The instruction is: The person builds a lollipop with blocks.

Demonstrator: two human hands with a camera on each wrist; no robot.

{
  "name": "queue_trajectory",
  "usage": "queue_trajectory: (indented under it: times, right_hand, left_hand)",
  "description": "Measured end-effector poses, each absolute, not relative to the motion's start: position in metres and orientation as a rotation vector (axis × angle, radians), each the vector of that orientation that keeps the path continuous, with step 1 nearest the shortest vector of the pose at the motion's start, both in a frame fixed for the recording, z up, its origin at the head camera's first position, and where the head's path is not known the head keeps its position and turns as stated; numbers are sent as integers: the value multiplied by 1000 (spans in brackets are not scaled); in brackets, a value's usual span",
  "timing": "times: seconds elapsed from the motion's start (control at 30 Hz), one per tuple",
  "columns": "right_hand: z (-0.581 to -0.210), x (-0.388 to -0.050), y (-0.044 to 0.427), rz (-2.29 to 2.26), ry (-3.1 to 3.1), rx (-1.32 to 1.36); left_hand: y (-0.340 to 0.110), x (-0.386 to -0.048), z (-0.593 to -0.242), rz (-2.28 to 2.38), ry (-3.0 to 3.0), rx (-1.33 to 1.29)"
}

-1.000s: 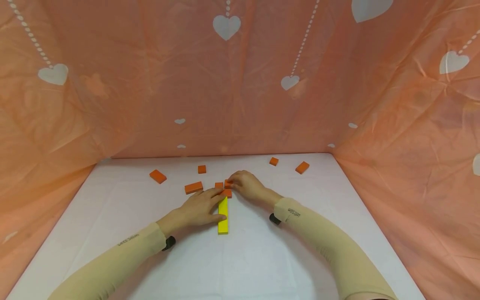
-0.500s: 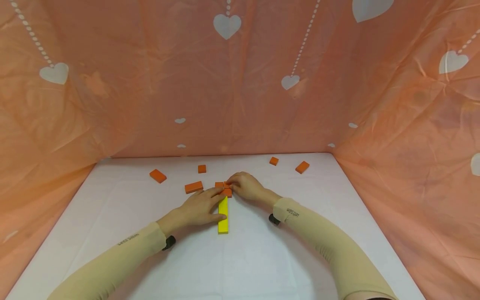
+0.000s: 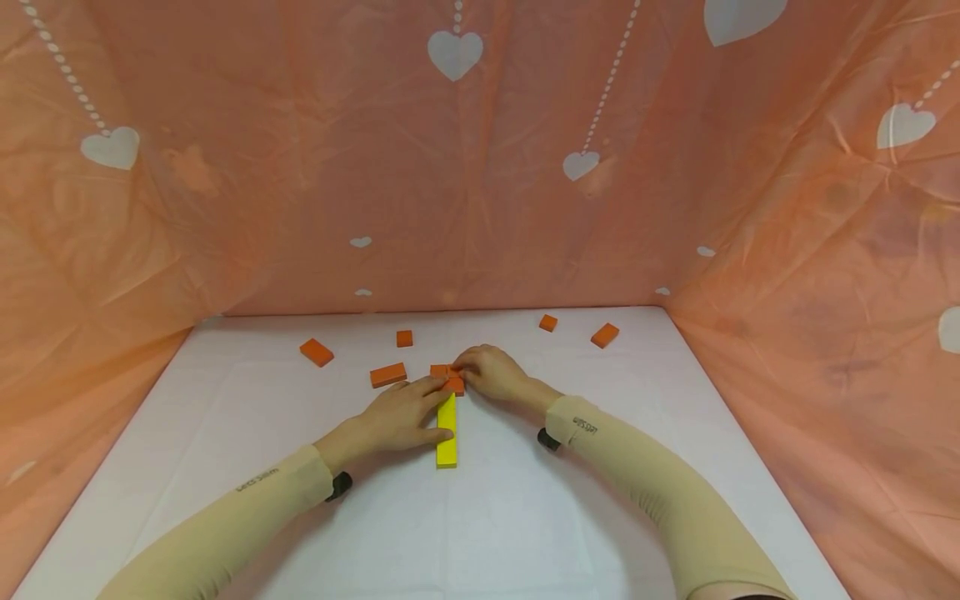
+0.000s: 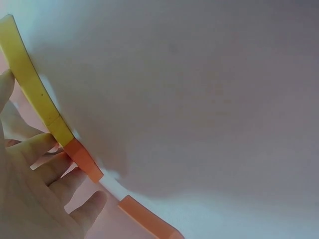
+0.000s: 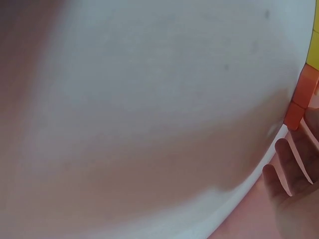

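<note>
L hand: palm down, angled inward, fingers extended approx. straight, not closed round anything; thumb at yellow blk row, fingertips at orange blk adjoining row's far end. R hand: angled inward, fingers bent, thumb + index pinching sm. orange blk. Loose orange blk just beyond L fingers.

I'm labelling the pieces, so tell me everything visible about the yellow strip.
The yellow strip is long, narrow and flat-faced, smooth-looking, its material uncertain. A seam shows in both wrist views, suggesting joined pieces. It lies flat on the white tabletop, pointing forward in the head view, its far end meeting an orange block. The left hand touches it, partly covering it.
</note>
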State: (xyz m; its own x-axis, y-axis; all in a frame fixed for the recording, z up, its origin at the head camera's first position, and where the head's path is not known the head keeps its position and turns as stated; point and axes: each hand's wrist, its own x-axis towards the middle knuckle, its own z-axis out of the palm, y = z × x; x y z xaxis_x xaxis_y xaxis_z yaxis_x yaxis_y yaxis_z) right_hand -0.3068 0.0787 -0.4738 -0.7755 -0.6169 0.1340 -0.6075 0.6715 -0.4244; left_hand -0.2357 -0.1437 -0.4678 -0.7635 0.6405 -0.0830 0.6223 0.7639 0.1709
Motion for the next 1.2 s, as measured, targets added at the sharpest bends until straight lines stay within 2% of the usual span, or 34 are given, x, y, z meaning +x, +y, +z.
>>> queue_trajectory:
  times: [0.7, 1.2]
  right_hand:
    - [-471, -303, 81, -728, 2892, -987]
    - [-467, -275, 83, -823, 2862, -883]
  left_hand:
    - [-142, -244, -458, 277, 2782, 1019]
    - [-158, -244, -457, 453, 2901, 980]
